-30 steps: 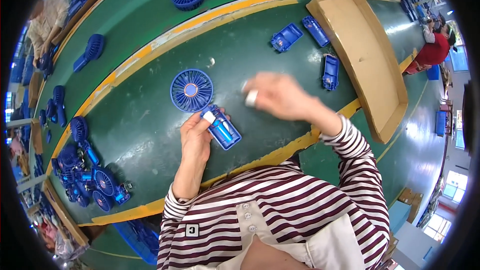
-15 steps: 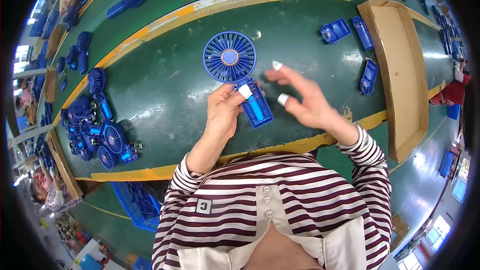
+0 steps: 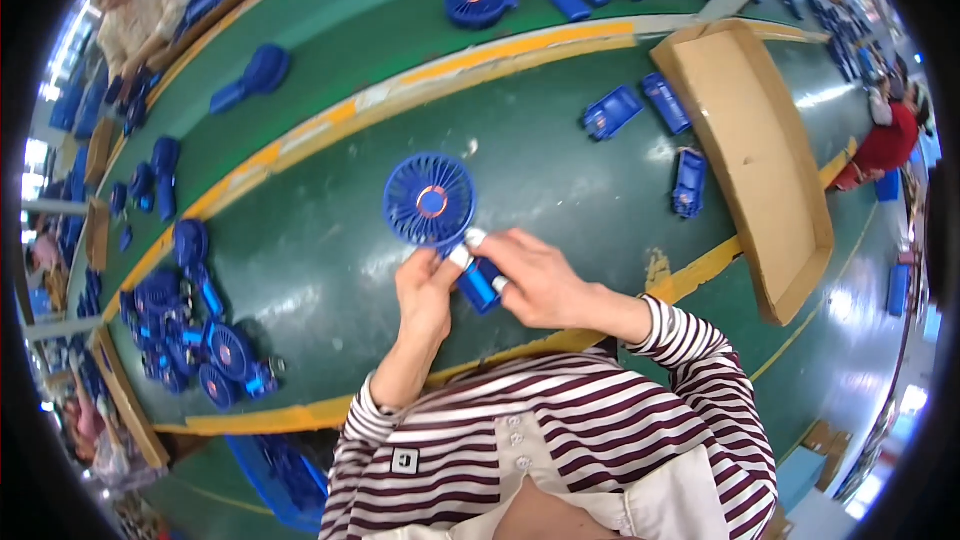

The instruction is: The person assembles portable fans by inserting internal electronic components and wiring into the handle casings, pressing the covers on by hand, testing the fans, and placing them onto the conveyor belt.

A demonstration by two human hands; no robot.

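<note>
A blue handheld fan (image 3: pixel 431 201) with a round slotted grille is held over the green bench in front of me. Its handle is uncovered, and a bright blue cylindrical battery (image 3: pixel 479 287) shows inside. My left hand (image 3: pixel 426 290) is closed around the neck of the fan, thumb on top. My right hand (image 3: pixel 535 280) grips the handle from the right, its covered thumb and fingertip pressed near the neck and along the side. White coverings wrap fingertips on both hands. The fingers hide most of the inside of the handle.
Several partly assembled fans (image 3: pixel 190 330) are heaped at the left. At the right lie several loose blue handle shells (image 3: pixel 612 112) beside a long cardboard tray (image 3: pixel 745 155). Beyond the yellow strip, more fans (image 3: pixel 476 5) lie on a green surface. A blue crate (image 3: pixel 275 480) stands below the bench edge.
My right hand has come in from the right and taken hold of the fan's handle beside my left hand. The whole view has shifted, with the bench appearing lower.
</note>
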